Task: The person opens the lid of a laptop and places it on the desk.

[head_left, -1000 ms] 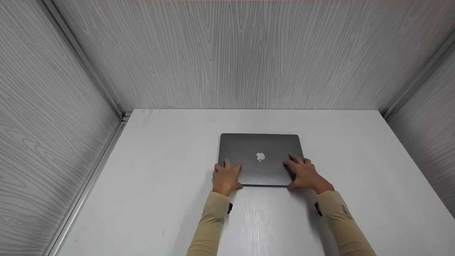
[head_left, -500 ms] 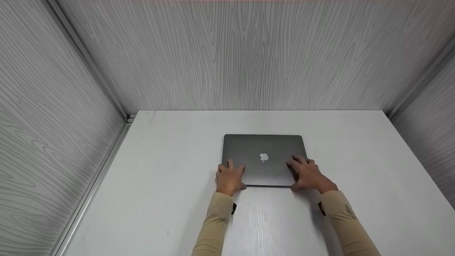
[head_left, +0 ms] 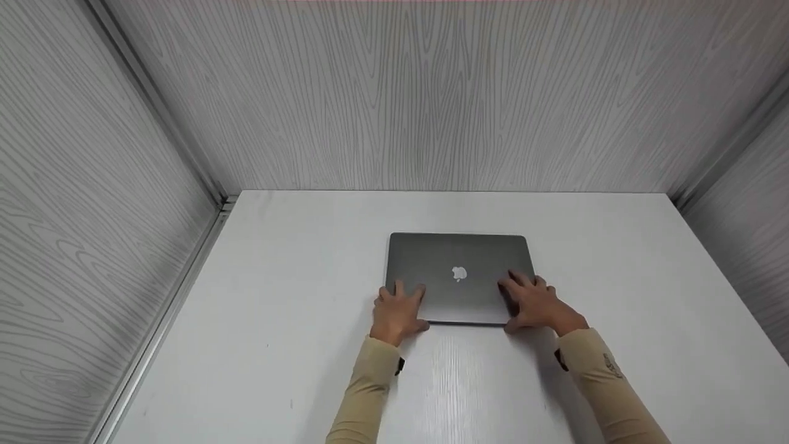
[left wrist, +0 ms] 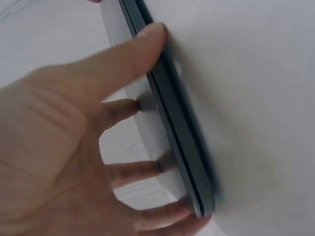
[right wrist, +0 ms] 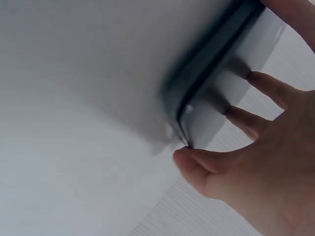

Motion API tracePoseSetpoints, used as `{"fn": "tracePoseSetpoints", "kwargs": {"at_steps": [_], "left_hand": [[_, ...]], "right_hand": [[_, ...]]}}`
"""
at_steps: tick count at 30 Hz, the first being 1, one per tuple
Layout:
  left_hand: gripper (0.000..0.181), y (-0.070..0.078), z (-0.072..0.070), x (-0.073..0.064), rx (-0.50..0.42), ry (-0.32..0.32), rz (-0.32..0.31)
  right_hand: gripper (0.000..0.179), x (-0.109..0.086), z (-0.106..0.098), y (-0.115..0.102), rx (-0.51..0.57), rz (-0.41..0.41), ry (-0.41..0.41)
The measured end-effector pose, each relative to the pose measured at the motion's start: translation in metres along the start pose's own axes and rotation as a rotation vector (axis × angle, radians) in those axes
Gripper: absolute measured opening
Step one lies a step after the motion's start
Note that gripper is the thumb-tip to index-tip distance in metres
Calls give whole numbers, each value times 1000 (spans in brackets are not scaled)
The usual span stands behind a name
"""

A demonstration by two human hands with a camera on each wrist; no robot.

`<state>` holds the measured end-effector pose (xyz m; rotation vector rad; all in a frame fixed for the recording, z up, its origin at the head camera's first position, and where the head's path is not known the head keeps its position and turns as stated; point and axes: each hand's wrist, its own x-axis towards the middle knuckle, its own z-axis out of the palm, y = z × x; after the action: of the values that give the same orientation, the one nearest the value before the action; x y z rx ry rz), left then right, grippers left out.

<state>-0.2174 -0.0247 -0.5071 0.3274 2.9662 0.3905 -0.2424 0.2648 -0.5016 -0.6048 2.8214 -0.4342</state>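
Observation:
A closed grey laptop (head_left: pixel 456 253) with a white apple logo lies flat on the white table (head_left: pixel 296 277). At its near left corner my left hand (head_left: pixel 396 311) holds it. In the left wrist view, the thumb presses the laptop's front edge (left wrist: pixel 174 118) while two fingertips touch the lid and the other fingers wrap the corner. My right hand (head_left: pixel 533 305) grips the near right corner. The right wrist view has two fingertips on the lid (right wrist: pixel 216 105) and other fingers at the side edge, with the thumb partly cut off at the top.
Grey wood-grain panels stand behind the table, with a back panel (head_left: pixel 431 98), a left panel (head_left: pixel 80 246) and a right panel (head_left: pixel 752 228). A metal rail (head_left: pixel 166 320) runs along the table's left side.
The whole head view has shifted slightly, moving table and laptop a little rightward in it. Both hands keep their hold on the laptop; the left wrist has turned slightly.

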Motion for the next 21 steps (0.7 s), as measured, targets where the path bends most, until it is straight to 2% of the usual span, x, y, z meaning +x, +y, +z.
{"fn": "tracePoseSetpoints", "kwargs": {"at_steps": [4,9,14,21], "left_hand": [[74,-11,-4,-2,-16,-27,60],[78,-30,-8,-5,37,49,128],[83,-47,-4,-10,34,67,128],[87,-56,0,-13,6,85,119]], "right_hand": [[86,-4,-5,-3,-37,0,-3],[75,-2,-6,-6,-80,-67,105],[71,0,-3,-9,-85,-110,178],[69,4,4,-17,-101,-185,248]]}}
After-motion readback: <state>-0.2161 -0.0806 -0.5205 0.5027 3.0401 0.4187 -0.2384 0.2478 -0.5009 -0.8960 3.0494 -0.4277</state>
